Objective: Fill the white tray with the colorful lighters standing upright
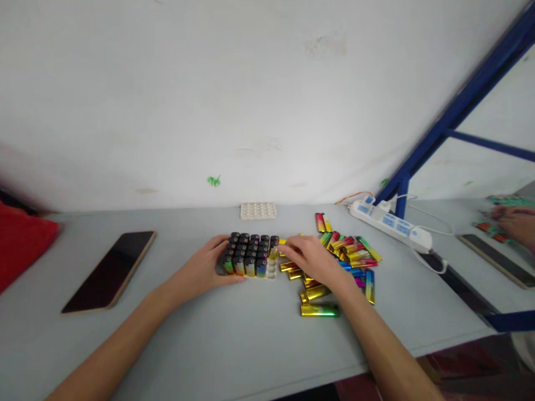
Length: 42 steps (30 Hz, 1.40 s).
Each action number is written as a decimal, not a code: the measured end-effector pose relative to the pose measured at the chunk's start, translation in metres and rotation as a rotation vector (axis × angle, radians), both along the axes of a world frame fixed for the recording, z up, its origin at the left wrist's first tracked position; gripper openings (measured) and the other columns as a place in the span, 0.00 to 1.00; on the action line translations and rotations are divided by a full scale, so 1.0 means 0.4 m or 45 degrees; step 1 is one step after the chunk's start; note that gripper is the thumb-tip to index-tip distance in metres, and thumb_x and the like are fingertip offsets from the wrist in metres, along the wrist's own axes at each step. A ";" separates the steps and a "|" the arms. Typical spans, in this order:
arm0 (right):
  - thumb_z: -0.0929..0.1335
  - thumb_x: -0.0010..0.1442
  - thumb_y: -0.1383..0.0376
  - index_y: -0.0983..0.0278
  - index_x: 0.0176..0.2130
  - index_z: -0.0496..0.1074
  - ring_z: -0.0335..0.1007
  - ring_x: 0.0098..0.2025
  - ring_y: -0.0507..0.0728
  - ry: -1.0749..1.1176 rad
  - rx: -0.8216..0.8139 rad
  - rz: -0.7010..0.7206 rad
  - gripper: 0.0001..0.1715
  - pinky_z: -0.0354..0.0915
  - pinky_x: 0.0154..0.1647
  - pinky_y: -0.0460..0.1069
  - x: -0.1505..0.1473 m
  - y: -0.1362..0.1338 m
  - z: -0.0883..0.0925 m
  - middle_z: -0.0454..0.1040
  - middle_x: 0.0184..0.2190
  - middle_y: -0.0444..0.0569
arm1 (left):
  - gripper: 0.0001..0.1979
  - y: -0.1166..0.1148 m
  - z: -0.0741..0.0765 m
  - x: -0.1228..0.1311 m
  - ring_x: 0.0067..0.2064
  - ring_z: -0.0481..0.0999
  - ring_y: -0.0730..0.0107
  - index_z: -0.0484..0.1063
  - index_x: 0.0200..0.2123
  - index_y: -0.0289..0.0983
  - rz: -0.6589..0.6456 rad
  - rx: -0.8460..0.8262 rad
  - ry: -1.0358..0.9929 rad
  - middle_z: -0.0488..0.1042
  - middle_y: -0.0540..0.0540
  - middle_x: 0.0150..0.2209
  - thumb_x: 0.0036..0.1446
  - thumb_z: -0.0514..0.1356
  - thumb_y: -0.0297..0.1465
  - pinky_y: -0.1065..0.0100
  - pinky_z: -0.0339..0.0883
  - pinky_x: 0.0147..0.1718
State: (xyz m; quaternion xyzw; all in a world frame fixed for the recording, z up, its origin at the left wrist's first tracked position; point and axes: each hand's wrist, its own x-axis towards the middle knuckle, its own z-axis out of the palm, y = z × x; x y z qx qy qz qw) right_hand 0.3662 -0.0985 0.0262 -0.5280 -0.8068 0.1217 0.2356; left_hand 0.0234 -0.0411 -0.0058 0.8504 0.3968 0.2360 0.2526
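A white plastic tray (pixel 271 274) with round-edged slots holds several rows of upright lighters (pixel 246 253) with black tops and shiny coloured bodies. My left hand (pixel 209 262) is wrapped round the tray's left side, thumb along the front and fingers behind. In the tray's right column some front slots show bare, and a gold piece (pixel 273 254) stands there without a visible black top. My right hand (pixel 309 256) is closed beside that column, its fingertips pinched at a gold lighter body (pixel 283 241); the fingers partly hide it. Under and beyond this hand lies a loose pile of metallic lighter bodies (pixel 320 310).
A second white slotted tray (pixel 258 210) lies by the wall. At left are a dark phone-like device (pixel 111 271) and a red item (pixel 23 245). A white power strip (pixel 390 224) with cables and a blue metal frame (pixel 445 131) stand right. Another person's hand (pixel 518 223) shows far right.
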 end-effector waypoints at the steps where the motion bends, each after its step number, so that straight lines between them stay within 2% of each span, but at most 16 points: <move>1: 0.64 0.90 0.51 0.59 0.36 0.78 0.78 0.36 0.59 0.019 0.055 -0.079 0.31 0.65 0.44 0.52 0.020 0.007 -0.004 0.83 0.33 0.48 | 0.39 0.001 -0.002 -0.001 0.70 0.83 0.34 0.83 0.66 0.47 0.003 0.000 0.007 0.82 0.38 0.70 0.55 0.80 0.55 0.39 0.76 0.77; 3: 0.62 0.90 0.54 0.59 0.40 0.80 0.81 0.42 0.63 0.030 0.198 -0.279 0.29 0.69 0.50 0.54 0.068 0.026 -0.017 0.85 0.38 0.53 | 0.40 0.002 -0.006 -0.002 0.71 0.83 0.34 0.83 0.66 0.46 0.020 -0.005 0.025 0.81 0.37 0.71 0.55 0.80 0.57 0.38 0.75 0.78; 5: 0.63 0.87 0.58 0.62 0.49 0.84 0.82 0.52 0.67 -0.014 0.314 -0.490 0.22 0.71 0.59 0.58 0.119 0.051 -0.038 0.87 0.47 0.60 | 0.41 0.002 -0.006 -0.002 0.72 0.82 0.33 0.83 0.67 0.46 0.036 -0.019 0.043 0.81 0.37 0.72 0.55 0.79 0.58 0.38 0.73 0.79; 7: 0.65 0.84 0.61 0.65 0.58 0.84 0.80 0.60 0.71 -0.121 0.321 -0.664 0.20 0.70 0.67 0.62 0.162 0.073 -0.060 0.86 0.56 0.66 | 0.41 0.001 -0.002 0.001 0.72 0.81 0.32 0.83 0.66 0.45 0.039 -0.035 0.057 0.80 0.36 0.72 0.54 0.79 0.58 0.38 0.72 0.80; 9: 0.65 0.83 0.62 0.66 0.63 0.83 0.77 0.65 0.71 -0.246 0.220 -0.776 0.21 0.69 0.70 0.63 0.188 0.089 -0.074 0.85 0.62 0.69 | 0.42 0.000 0.003 0.003 0.73 0.80 0.32 0.83 0.67 0.46 0.034 -0.048 0.069 0.80 0.37 0.73 0.54 0.78 0.58 0.39 0.71 0.80; 13: 0.66 0.86 0.58 0.63 0.66 0.83 0.79 0.64 0.69 -0.381 -0.042 -0.896 0.22 0.70 0.67 0.60 0.192 0.100 -0.064 0.85 0.62 0.65 | 0.42 -0.002 0.009 0.006 0.74 0.80 0.34 0.82 0.68 0.46 0.047 -0.064 0.076 0.79 0.37 0.74 0.55 0.77 0.59 0.40 0.70 0.81; 17: 0.70 0.84 0.55 0.64 0.60 0.85 0.80 0.60 0.74 -0.361 -0.094 -0.981 0.19 0.73 0.60 0.63 0.168 0.103 -0.042 0.84 0.58 0.70 | 0.42 0.003 0.001 0.003 0.73 0.80 0.31 0.82 0.67 0.45 0.020 -0.039 0.051 0.79 0.35 0.73 0.56 0.77 0.59 0.37 0.70 0.81; 20: 0.73 0.81 0.59 0.65 0.55 0.84 0.79 0.61 0.76 -0.278 -0.067 -0.961 0.13 0.73 0.60 0.64 0.156 0.105 -0.043 0.82 0.58 0.72 | 0.41 0.010 -0.010 -0.001 0.72 0.81 0.29 0.83 0.66 0.46 0.007 -0.001 0.016 0.81 0.35 0.72 0.55 0.79 0.58 0.34 0.73 0.78; 25: 0.74 0.74 0.67 0.62 0.46 0.78 0.80 0.60 0.72 -0.060 0.073 -0.849 0.01 0.73 0.62 0.63 0.160 0.100 -0.048 0.84 0.57 0.68 | 0.40 0.015 -0.022 -0.007 0.71 0.82 0.30 0.83 0.67 0.46 0.001 0.030 0.010 0.81 0.37 0.71 0.56 0.79 0.57 0.35 0.75 0.77; 28: 0.74 0.72 0.63 0.59 0.42 0.72 0.85 0.50 0.68 0.275 0.052 -0.756 0.07 0.76 0.57 0.61 0.158 0.091 -0.046 0.87 0.46 0.59 | 0.40 0.014 -0.020 -0.007 0.71 0.83 0.31 0.82 0.66 0.45 0.010 0.033 0.020 0.82 0.37 0.71 0.57 0.79 0.59 0.35 0.75 0.77; 30: 0.75 0.72 0.55 0.56 0.42 0.69 0.87 0.42 0.64 0.608 -0.040 -0.670 0.14 0.79 0.52 0.60 0.143 0.082 -0.047 0.88 0.42 0.54 | 0.41 0.011 -0.013 -0.006 0.70 0.83 0.31 0.83 0.64 0.44 0.010 0.046 0.020 0.83 0.36 0.70 0.55 0.80 0.59 0.37 0.76 0.76; 32: 0.77 0.69 0.45 0.56 0.45 0.67 0.87 0.38 0.62 0.978 -0.140 -0.541 0.23 0.82 0.49 0.60 0.116 0.073 -0.045 0.90 0.43 0.52 | 0.39 0.006 -0.001 -0.003 0.70 0.84 0.32 0.83 0.64 0.44 0.007 0.054 0.029 0.83 0.37 0.69 0.57 0.79 0.58 0.38 0.77 0.76; 34: 0.78 0.66 0.38 0.55 0.52 0.70 0.89 0.40 0.61 1.265 -0.242 -0.400 0.33 0.85 0.50 0.60 0.084 0.061 -0.038 0.90 0.46 0.52 | 0.37 -0.001 0.010 0.000 0.70 0.84 0.35 0.82 0.65 0.42 0.002 0.051 0.044 0.83 0.39 0.70 0.60 0.78 0.56 0.39 0.75 0.77; 38: 0.79 0.66 0.38 0.52 0.70 0.70 0.91 0.46 0.62 1.413 -0.377 -0.241 0.44 0.86 0.54 0.61 0.032 0.036 -0.007 0.87 0.57 0.54 | 0.38 -0.006 0.018 0.003 0.71 0.83 0.35 0.82 0.66 0.43 -0.004 0.020 0.059 0.82 0.39 0.70 0.59 0.79 0.55 0.40 0.75 0.78; 40: 0.78 0.67 0.41 0.52 0.71 0.71 0.90 0.43 0.61 1.413 -0.404 -0.225 0.42 0.86 0.51 0.60 0.015 0.028 0.004 0.85 0.56 0.51 | 0.39 -0.006 0.016 0.002 0.71 0.83 0.34 0.82 0.66 0.44 0.001 0.014 0.054 0.82 0.39 0.70 0.57 0.80 0.56 0.39 0.75 0.78; 42: 0.78 0.66 0.42 0.52 0.66 0.72 0.87 0.36 0.58 1.434 -0.421 -0.226 0.37 0.84 0.42 0.56 0.000 0.025 0.008 0.83 0.49 0.46 | 0.39 -0.005 0.012 0.001 0.72 0.83 0.33 0.82 0.66 0.45 -0.003 0.012 0.046 0.82 0.38 0.71 0.58 0.79 0.57 0.38 0.75 0.78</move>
